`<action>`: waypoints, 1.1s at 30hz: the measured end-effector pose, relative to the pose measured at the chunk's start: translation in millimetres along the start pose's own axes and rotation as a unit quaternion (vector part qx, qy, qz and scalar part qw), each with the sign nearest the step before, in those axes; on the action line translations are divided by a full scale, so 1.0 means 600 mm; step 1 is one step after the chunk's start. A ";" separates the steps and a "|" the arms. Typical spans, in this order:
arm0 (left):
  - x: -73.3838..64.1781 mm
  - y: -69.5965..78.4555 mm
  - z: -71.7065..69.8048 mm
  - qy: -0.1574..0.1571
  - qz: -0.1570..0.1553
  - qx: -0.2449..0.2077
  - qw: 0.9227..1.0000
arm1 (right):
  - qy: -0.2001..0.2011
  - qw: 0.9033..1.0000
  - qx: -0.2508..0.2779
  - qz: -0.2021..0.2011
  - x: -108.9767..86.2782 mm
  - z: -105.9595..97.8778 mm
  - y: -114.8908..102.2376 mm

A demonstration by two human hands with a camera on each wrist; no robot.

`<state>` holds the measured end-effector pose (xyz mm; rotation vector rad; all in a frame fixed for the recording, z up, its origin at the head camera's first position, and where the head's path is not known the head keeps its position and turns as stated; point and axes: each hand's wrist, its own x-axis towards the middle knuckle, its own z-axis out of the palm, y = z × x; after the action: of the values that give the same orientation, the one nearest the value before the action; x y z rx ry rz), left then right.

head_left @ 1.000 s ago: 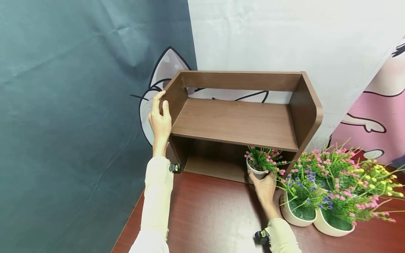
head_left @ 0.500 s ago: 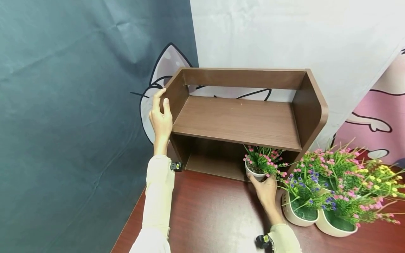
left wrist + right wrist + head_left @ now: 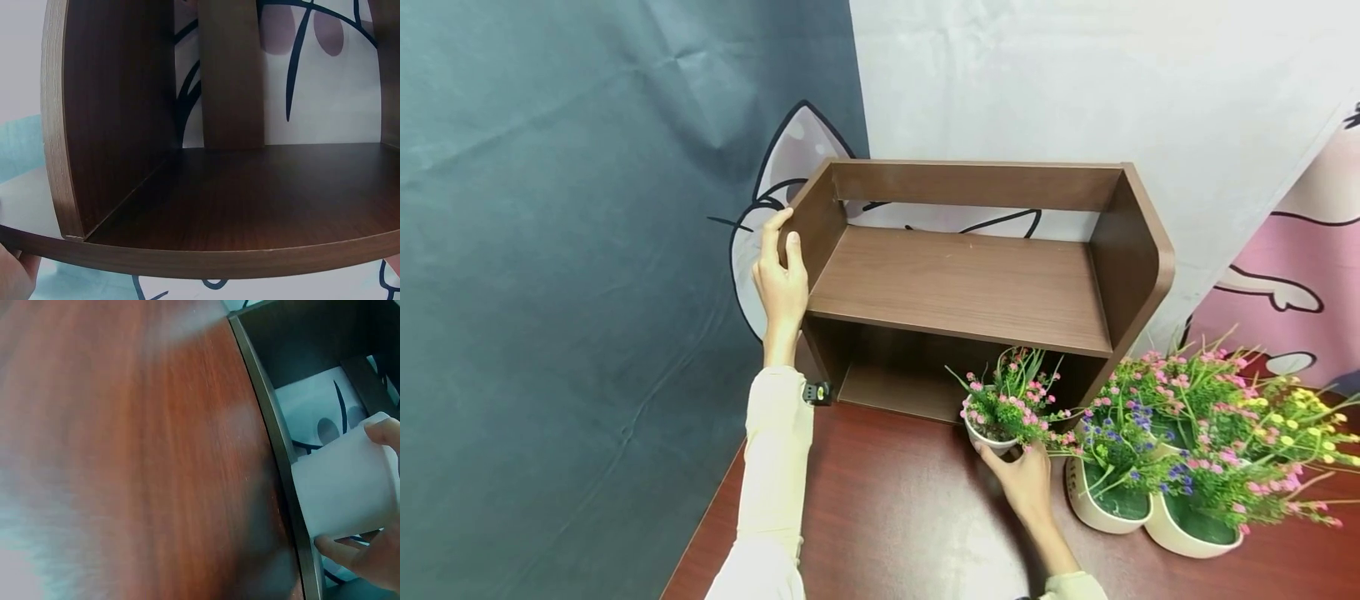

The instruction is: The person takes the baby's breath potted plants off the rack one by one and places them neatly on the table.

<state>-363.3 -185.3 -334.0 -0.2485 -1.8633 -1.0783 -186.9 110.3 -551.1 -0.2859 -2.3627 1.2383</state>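
Note:
A brown two-tier wooden shelf [image 3: 955, 279] stands against the wall. My left hand [image 3: 781, 279] holds its left side panel near the top, thumb on the inner side; some of its fingers are hidden behind the panel. In the left wrist view, part of that hand shows at the lower left corner. My right hand [image 3: 1026, 483] grips a small white flowerpot [image 3: 350, 481] with green grass and pink artificial flowers [image 3: 1015, 404]. The pot is at the front edge of the lower compartment [image 3: 902, 387], tilted a little, with thumb and fingers on opposite sides of it.
To the right of the shelf, several white pots [image 3: 1108, 512] with pink, blue and yellow flowers stand close together on the reddish table [image 3: 917, 500]. A dark teal cloth [image 3: 587, 292] hangs at the left; a pale printed backdrop [image 3: 1037, 83] is behind the shelf.
My right hand has drawn the pink-flowered pot forward and slightly left, out from under the upper board to the front edge. My left hand stays on the side panel.

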 end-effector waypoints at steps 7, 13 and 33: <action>0.000 0.002 0.000 0.000 0.007 -0.001 1.000 | -0.022 0.999 0.017 -0.018 -0.033 -0.015 -0.009; 0.000 0.002 0.001 0.001 0.007 -0.006 1.000 | -0.038 0.999 0.015 -0.013 -0.055 -0.032 -0.012; 0.003 -0.008 0.002 0.001 0.008 0.006 1.000 | -0.084 0.996 -0.030 0.021 -0.118 -0.081 -0.019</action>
<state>-367.5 -187.8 -335.4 -0.2545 -1.8634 -1.0564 -100.9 112.0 -539.0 -0.2605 -2.5526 1.2556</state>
